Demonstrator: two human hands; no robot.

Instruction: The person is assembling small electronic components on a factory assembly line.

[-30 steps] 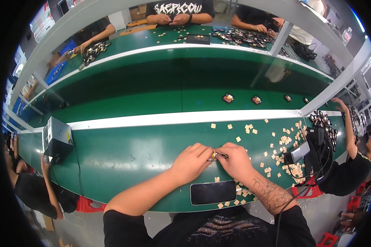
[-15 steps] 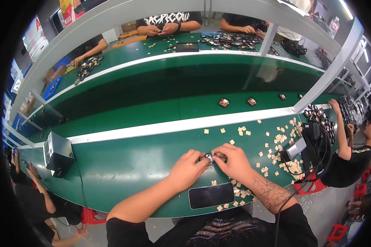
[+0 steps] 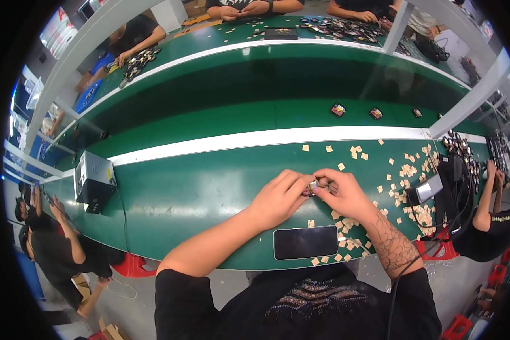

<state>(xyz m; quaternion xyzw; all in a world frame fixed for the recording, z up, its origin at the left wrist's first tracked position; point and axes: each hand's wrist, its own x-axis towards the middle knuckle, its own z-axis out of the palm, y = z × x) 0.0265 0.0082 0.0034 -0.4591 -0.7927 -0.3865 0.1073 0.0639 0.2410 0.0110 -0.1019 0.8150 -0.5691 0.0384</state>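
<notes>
Left hand [image 3: 279, 195] and right hand [image 3: 344, 195] are closely pinching one small device [image 3: 314, 185], seemingly unfinished, while similar-looking units [image 3: 338, 110] are lying far right.

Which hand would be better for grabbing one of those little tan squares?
Probably the right hand: most tan squares lie on its side, some close by. The left hand is farther from that scatter. Both hands hold the small device now.

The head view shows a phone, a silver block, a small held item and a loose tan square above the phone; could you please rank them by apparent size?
1. Phone
2. Silver block
3. Small held item, partly hidden, so judged by what shows
4. Loose tan square
</notes>
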